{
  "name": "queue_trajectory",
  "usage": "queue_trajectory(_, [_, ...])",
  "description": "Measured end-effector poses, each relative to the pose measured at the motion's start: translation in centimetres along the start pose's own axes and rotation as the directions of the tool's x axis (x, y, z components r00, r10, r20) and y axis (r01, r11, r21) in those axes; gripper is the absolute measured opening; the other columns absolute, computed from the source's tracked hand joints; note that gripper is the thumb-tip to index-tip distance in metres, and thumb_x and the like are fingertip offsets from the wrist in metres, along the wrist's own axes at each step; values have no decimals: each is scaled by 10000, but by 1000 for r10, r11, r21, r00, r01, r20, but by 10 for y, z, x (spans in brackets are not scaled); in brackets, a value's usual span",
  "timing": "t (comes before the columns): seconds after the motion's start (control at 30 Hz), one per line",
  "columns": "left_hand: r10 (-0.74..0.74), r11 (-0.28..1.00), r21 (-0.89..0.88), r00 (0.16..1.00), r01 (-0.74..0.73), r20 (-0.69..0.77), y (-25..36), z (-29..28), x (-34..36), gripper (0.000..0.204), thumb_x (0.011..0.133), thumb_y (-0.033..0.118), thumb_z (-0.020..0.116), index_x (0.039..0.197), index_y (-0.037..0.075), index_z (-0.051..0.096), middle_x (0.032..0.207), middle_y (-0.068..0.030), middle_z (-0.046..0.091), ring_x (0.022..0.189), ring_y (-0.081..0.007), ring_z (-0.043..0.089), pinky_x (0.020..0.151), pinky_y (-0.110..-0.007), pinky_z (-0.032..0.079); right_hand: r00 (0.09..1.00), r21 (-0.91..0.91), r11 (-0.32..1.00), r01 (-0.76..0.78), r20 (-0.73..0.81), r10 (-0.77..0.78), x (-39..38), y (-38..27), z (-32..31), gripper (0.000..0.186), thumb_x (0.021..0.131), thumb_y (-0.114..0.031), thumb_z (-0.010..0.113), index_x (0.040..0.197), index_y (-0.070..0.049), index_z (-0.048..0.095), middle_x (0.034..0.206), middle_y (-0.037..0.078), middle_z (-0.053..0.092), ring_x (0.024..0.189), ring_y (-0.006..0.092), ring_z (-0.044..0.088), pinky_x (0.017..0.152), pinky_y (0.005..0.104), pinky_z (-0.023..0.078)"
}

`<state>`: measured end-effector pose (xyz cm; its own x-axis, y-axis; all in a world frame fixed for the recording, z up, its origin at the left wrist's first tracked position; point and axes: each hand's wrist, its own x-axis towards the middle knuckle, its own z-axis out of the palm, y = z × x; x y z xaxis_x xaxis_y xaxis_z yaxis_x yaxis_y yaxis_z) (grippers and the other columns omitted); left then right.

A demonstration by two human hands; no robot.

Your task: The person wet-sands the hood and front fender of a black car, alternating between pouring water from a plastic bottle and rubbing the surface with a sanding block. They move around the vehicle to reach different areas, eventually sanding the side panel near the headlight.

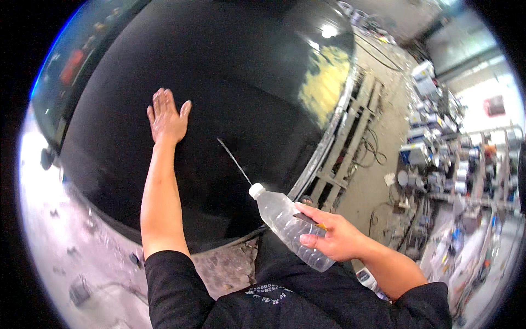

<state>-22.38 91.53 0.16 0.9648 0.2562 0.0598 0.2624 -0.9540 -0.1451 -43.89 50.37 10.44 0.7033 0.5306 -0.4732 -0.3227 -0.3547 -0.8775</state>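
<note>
Seeming light and squeezable, the bottle (284,218), best held mid-body, is gripped with a dark strip (307,219) by the right hand (338,237), the left hand (167,122) spread flat on the black panel (235,82).

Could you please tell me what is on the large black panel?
The left hand appears to rest palm-down on the black panel, and a yellow patch spreads near its right edge. The surface beneath both is hidden.

The bottle (280,217) is plastic, the panel (230,71) glossy.
</note>
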Motion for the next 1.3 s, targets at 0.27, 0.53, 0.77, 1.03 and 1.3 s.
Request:
queue_trajectory(0.27, [530,845,34,845,-533,67,215,0,-41,853,1020,601,296,1594,2,100,1682,-175,15,1559,-325,-19,1251,-462,1,908,284,955,-82,-373,189,-36,16,53,640,923,-146,714,1501,-125,443,1281,94,646,1172,178,585,1007,333,466])
queue_trajectory(0.53, [915,363,79,371,-928,159,264,69,-166,728,1027,466,377,1574,7,232,1682,-130,116,1562,-272,42,1256,-464,12,832,345,934,-95,-487,265,-85,35,104,586,934,-151,714,1471,-127,480,1343,59,603,1224,143,530,1067,315,401])
queue_trajectory(0.77, [955,237,47,242,-970,174,170,62,-231,725,1016,494,405,1578,60,264,1680,-85,160,1562,-248,50,1250,-487,-9,843,375,907,-191,-411,347,-115,68,159,641,919,-270,718,1491,-156,453,1325,140,638,1220,233,595,1049,356,437])
queue_trajectory(1.03, [646,763,-15,761,-647,60,5,36,-240,876,969,603,450,1604,73,162,1692,-109,64,1564,-289,5,1243,-508,4,875,239,950,-203,-392,285,-132,56,225,623,928,-204,704,1497,-168,452,1252,108,668,1122,202,619,998,334,464])
queue_trajectory(1.3, [86,995,-61,990,-79,109,-73,-5,-195,856,1024,584,329,1574,-45,145,1665,-230,73,1551,-381,15,1218,-577,67,915,314,945,-88,-350,201,-147,27,271,633,925,-193,709,1504,-202,453,1252,97,684,1086,171,642,965,325,487])
